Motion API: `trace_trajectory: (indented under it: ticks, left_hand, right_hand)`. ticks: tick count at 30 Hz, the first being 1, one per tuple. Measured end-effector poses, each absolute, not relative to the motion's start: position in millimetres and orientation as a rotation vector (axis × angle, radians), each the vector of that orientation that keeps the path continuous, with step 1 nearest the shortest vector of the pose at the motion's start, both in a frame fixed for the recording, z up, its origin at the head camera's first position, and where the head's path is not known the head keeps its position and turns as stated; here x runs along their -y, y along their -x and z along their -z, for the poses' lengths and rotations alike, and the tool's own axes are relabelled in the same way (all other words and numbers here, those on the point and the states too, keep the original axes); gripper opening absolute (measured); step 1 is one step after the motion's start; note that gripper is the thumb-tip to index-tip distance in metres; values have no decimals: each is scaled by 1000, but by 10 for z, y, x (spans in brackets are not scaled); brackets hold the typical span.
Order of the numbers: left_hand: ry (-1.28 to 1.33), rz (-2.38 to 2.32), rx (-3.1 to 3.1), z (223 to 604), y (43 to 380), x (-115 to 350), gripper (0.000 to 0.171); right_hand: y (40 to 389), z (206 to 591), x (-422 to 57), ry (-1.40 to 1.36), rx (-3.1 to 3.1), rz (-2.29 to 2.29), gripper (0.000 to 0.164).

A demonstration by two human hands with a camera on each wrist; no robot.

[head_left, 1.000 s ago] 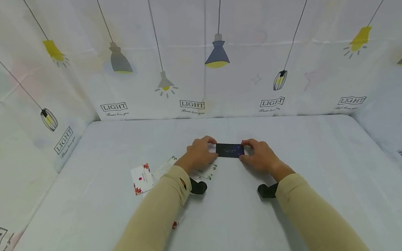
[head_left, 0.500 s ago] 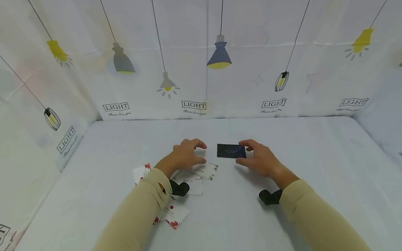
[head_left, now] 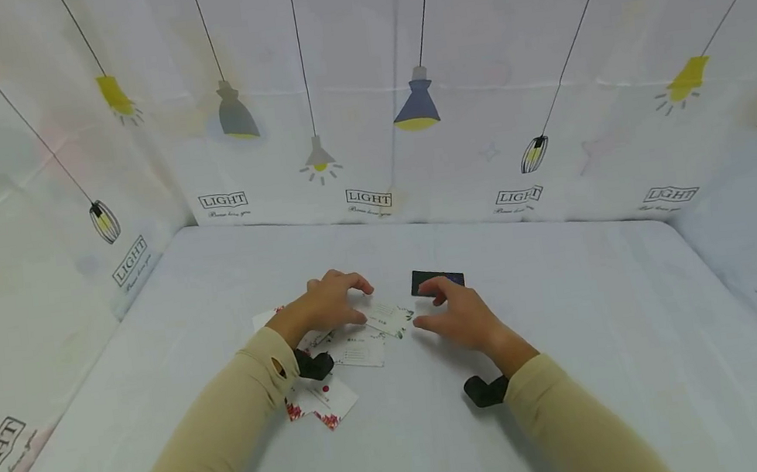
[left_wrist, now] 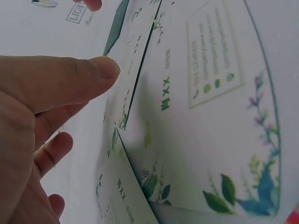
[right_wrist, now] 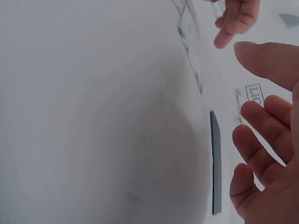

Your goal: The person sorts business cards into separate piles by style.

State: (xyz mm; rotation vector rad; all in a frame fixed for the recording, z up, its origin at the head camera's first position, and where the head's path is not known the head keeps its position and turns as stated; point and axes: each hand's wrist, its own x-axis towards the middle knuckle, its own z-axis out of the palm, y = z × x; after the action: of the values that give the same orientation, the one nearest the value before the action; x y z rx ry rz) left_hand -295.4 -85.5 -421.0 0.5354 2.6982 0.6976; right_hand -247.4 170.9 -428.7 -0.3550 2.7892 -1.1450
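Observation:
My left hand [head_left: 328, 302] hovers over white business cards with leafy prints, fingers parted and holding nothing. Its thumb is close above a leafy business card [head_left: 389, 317]; another leafy business card [left_wrist: 210, 126] fills much of the left wrist view. My right hand [head_left: 463, 318], fingers also apart and bare, is in front of a dark business card [head_left: 427, 279] lying flat on the table. That hand covers part of the dark card in the head view; in the right wrist view the dark card [right_wrist: 216, 163] shows edge-on beyond the fingers.
Business cards with red flower corners [head_left: 333, 403] lie nearer on the left, another [head_left: 263, 318] partly behind the left hand. A white cloth covers the table [head_left: 569, 308]. Behind and beside it hang white sheets [head_left: 355, 153] printed with lamps.
Both hands have let go of the dark card, the left first. The left hand has moved left over the leafy cards, and the right has come toward me and slightly left. The dark card stays down.

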Motion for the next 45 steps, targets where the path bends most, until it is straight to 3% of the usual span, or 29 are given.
trace_trajectory:
  ticks: [19, 45]
  left_hand:
    - [-484, -714, -2697, 4327, 2987, 919, 48]
    - [-536, -739, -2682, 4360, 2951, 936, 54]
  right_hand:
    - [2446, 4378, -1348, 391, -2895, 835, 61]
    - [2488, 4386, -1303, 508, -2924, 747, 54]
